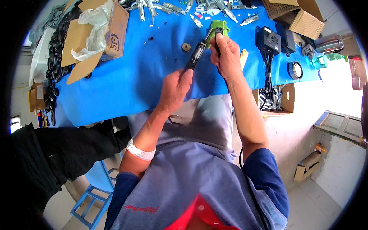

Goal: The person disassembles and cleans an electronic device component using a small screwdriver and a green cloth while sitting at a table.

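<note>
My left hand [176, 86] grips the lower end of a long, slim black-and-silver device [196, 55], held at a slant with its top toward the green object [211, 26] on the blue cloth. My right hand [227, 57] is closed around a small black tool [218, 32], just right of the device's upper end; a dark cord runs down from this hand. Whether the tool touches the device I cannot tell. A small tan disc [186, 46] lies left of the device, and a yellow item [243, 57] is partly hidden by my right hand.
The blue-covered table [134, 84] holds several metal parts [172, 8], open cardboard boxes [115, 30], black bundled items [53, 65], a black power unit [268, 40] and a roll [295, 70]. A box of parts [276, 99] sits below. A person's black-clad leg [76, 151] and blue chair [94, 199] are left.
</note>
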`<state>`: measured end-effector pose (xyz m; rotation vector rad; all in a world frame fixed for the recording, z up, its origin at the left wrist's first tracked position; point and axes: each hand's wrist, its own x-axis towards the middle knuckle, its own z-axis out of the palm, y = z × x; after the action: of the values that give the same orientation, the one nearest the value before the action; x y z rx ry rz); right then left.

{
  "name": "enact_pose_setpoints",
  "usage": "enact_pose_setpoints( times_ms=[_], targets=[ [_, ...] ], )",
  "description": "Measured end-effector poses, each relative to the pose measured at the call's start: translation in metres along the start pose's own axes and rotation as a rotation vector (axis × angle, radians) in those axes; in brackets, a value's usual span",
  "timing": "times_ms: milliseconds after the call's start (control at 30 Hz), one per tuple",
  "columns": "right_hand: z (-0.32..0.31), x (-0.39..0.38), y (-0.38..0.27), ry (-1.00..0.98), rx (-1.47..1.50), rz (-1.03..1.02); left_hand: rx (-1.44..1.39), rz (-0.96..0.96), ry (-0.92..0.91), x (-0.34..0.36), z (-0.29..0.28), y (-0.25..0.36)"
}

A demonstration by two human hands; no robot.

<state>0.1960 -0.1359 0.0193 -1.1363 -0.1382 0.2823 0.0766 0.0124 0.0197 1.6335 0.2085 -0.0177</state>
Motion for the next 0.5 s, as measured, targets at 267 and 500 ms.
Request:
enact_pose_setpoints(
  times_ms=[267,500],
  targets=[
    [0.0042,-0.0013,-0.0045,0.004,0.02,-0.061,0.01,-0.009,-0.013,0.0003,-0.0004,0.0042],
    [0.0043,-0.0021,-0.0041,-0.006,0.005,-0.052,-0.05,-0.019,-0.024,-0.0005,-0.0003,0.0036]
  ],
)
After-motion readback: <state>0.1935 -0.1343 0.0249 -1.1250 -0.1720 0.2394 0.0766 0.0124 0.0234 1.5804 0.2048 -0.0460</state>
